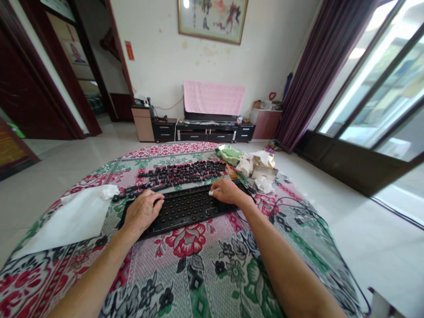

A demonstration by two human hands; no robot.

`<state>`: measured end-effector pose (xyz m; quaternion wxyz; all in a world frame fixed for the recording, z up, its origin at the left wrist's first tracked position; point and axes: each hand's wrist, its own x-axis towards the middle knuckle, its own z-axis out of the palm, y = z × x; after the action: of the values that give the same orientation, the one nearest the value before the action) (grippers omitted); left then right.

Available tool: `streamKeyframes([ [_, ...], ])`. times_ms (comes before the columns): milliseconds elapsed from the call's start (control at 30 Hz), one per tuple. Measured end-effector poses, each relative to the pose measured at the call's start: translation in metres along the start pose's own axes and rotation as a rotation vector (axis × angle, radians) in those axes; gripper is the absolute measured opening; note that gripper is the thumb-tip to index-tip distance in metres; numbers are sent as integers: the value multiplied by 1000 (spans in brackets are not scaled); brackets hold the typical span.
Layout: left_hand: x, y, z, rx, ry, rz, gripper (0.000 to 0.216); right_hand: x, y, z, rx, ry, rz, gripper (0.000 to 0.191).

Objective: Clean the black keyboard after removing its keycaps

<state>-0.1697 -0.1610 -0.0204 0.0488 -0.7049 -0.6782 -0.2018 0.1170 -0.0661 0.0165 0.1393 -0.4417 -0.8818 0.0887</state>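
A black keyboard base (188,204) with its keycaps off lies at a slant on the patterned cloth, rows of round key sockets showing. My left hand (143,211) rests over its left part with bent fingers, steadying it. On the upper right part, my right hand (227,193) pinches a small white tissue (213,191) against the board near its far edge. Many loose black keycaps (185,172) are spread just beyond the keyboard. What lies under both palms is hidden.
White paper sheet (76,216) lies at left with a crumpled tissue (109,191) on it. At back right are a green package (230,154), a tissue box (264,170), a brush (232,173) and crumpled tissues (264,184). A black cable (294,202) loops along the right.
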Motion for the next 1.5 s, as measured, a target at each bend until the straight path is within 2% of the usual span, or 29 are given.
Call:
streamKeyframes([
  [133,0,1,0,5,-4,-3,30,2,8,1,53,123,93,23],
  [233,-1,3,-1,5,-9,-6,30,3,10,6,58,191,34,26],
  [367,0,4,-4,11,-18,-15,30,1,12,6,41,115,-39,23],
  [467,0,4,-4,9,-25,-14,29,-3,18,0,114,50,-38,18],
  [633,2,2,-2,-5,-24,-15,29,-12,40,-2,146,318,64,20],
  [767,2,1,0,-4,-26,-18,30,-16,46,7,132,275,-50,20],
  [867,2,1,0,1,-19,-14,30,-15,41,9,80,219,-67,21],
  [967,2,1,0,7,-13,-5,30,-15,41,5,26,201,7,20],
  [1133,3,0,1,-1,0,-7,29,-20,58,-6,-56,344,215,26],
  [1300,3,-1,1,-4,-7,-5,29,-26,70,-12,0,174,263,27],
  [1367,3,-1,0,-4,-13,-3,29,-27,71,-14,13,113,326,24],
  [1433,3,0,0,-7,-13,1,30,-27,72,-16,29,114,399,22],
  [1500,3,1,-1,-10,-7,3,30,-27,72,-15,48,200,437,24],
])
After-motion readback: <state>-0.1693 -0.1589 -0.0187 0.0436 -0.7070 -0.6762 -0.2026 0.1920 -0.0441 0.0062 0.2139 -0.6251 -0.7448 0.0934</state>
